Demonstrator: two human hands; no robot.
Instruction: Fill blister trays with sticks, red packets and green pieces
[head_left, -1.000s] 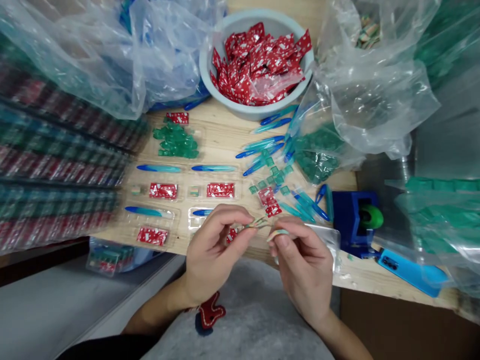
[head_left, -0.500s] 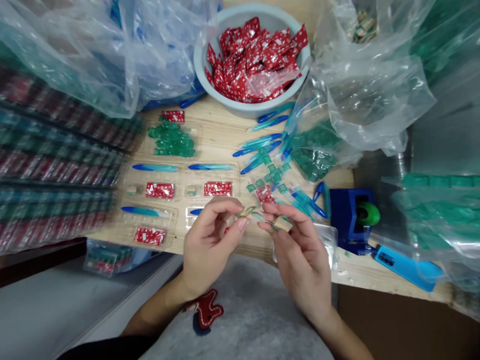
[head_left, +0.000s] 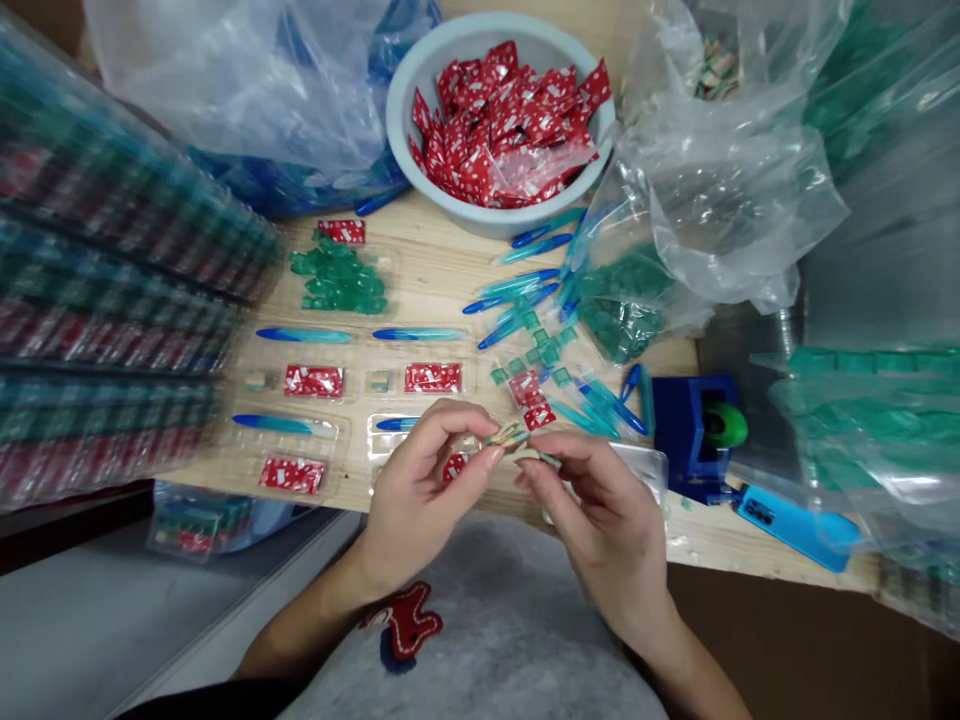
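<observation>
Striped pieces, small and pale with green and orange bands, are at the lower centre of the frame, between the two hands. The left hand pinches one or more between thumb and forefinger; the right hand grips another the same way, its fingertips close to the left's. Just beyond, at lower left to centre, clear trays hold blue pens and red packets. At right of centre sit a blue tape dispenser and a blue phone. Farther off, green cubes lie scattered mid-frame, and a green heap rests left of them. At top centre, a grey basin holds many more red packets, with a clear bag at upper right.
</observation>
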